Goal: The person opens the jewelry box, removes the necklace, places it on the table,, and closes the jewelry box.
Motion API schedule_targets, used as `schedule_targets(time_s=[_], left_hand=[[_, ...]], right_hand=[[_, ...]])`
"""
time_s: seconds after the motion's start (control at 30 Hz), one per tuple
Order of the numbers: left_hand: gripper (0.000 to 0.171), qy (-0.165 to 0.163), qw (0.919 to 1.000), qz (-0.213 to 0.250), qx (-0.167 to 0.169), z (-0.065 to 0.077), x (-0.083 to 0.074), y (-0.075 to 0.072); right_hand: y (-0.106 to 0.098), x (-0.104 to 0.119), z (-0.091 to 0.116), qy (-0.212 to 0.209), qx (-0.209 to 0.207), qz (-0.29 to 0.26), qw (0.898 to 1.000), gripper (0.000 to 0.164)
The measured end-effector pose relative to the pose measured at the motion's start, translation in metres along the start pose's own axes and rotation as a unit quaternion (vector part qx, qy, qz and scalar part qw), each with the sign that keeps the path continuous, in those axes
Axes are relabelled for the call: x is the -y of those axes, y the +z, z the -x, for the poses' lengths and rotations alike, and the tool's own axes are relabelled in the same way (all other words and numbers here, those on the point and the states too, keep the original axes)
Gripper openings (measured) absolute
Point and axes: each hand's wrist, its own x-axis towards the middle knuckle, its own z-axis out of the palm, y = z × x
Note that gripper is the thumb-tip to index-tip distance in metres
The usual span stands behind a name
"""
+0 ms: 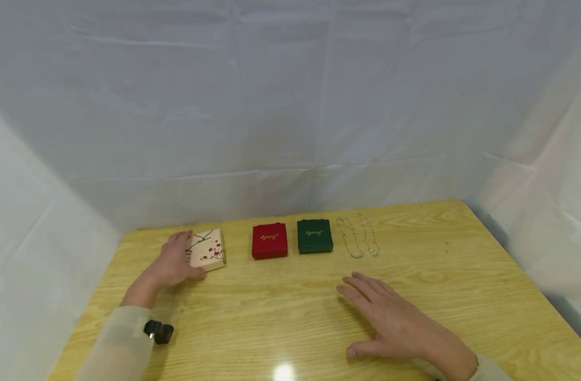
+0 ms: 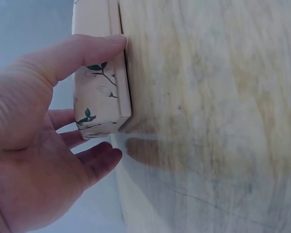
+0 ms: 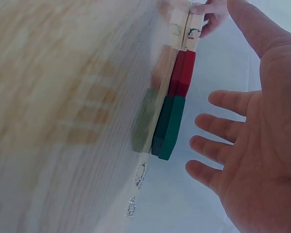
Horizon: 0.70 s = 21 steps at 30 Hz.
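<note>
White sheeting (image 1: 281, 106) hangs behind the wood-grained table (image 1: 271, 307). Gold script, upside down to me and too small to read surely, marks the red box (image 1: 270, 244) and green box (image 1: 315, 238); two silvery chains (image 1: 357, 256) lie right of them. The floral box (image 1: 211, 247) lies at the table's left, my left hand (image 1: 173, 262) grasping it, thumb at its near edge. It's flat, blossoms upward, near edge slightly slanted; partly covered, its long axis I cannot tell. My right hand (image 1: 397, 323) is released, fingers spread.
</note>
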Motion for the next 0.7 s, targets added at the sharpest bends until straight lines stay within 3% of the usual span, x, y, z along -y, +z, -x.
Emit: schedule_targets(time_s=[0.7], left_hand=[[0.114,0.002,0.9997,0.024,0.002,0.0027,0.0037,0.0017]], right_hand=[[0.0039,-0.0002,-0.0001,-0.006,-0.009,0.015,1.0,0.11]])
